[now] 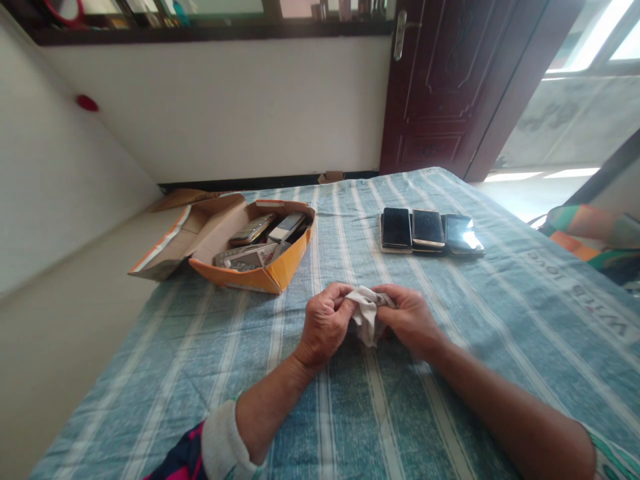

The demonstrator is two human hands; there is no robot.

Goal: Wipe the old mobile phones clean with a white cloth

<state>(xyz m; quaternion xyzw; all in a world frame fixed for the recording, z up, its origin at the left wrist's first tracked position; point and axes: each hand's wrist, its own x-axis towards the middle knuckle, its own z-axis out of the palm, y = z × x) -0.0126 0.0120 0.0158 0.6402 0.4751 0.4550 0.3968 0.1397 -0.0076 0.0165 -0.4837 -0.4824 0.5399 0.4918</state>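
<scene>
Between my two hands, above the striped blue bedsheet (300, 400), is a crumpled white cloth (367, 312). My left hand (325, 323) pinches its left side, thumb against the bent fingers. On the other side my right hand (407, 317) grips the cloth in the same way. Whether anything lies inside the folds is hidden. Beyond my right hand are phones in a row: a black-screened one (397, 227), a gold-edged one (428, 229) and one with a bright reflection (463, 233). They appear to rest on other devices underneath.
An orange cardboard box (295, 263) with its lid flap (173, 243) folded back stands at the left, holding several old phones (286, 227). A dark red door (445, 80) is at the back right. Colourful fabric (590, 227) lies beyond the right edge.
</scene>
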